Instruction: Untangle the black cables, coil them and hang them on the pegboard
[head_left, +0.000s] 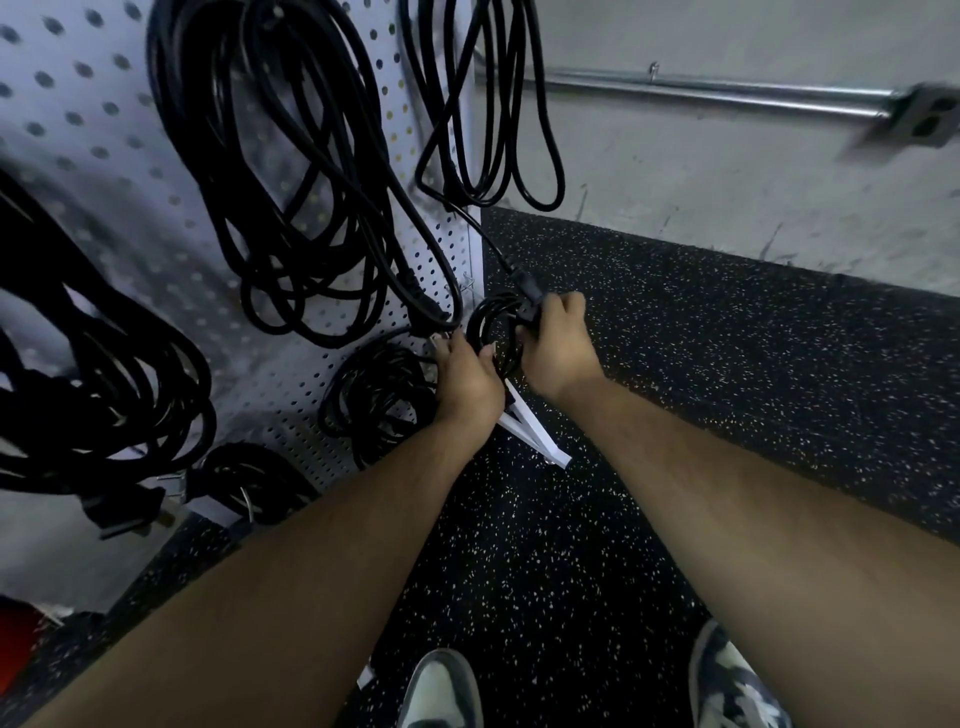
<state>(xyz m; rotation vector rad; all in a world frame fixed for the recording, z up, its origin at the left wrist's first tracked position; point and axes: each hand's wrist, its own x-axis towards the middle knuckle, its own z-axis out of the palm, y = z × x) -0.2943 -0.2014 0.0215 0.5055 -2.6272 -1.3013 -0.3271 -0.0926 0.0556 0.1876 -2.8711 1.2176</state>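
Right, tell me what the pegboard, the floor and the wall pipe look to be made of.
Pegboard: looks like white-painted sheet metal, though hardboard is possible; smooth matt face with even rows of round holes. Floor: probably rubber; matt black with pale flecks all through. Wall pipe: bare metal, likely galvanised steel conduit; silvery with a bright highlight along it.

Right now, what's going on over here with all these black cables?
A person stands at a white pegboard, working low at its right edge. Their right hand grips a small coil of black cable together with its plug end. The left hand sits at the coil's other side, thumb against it, though its grip is unclear. Several larger coils hang on the board.
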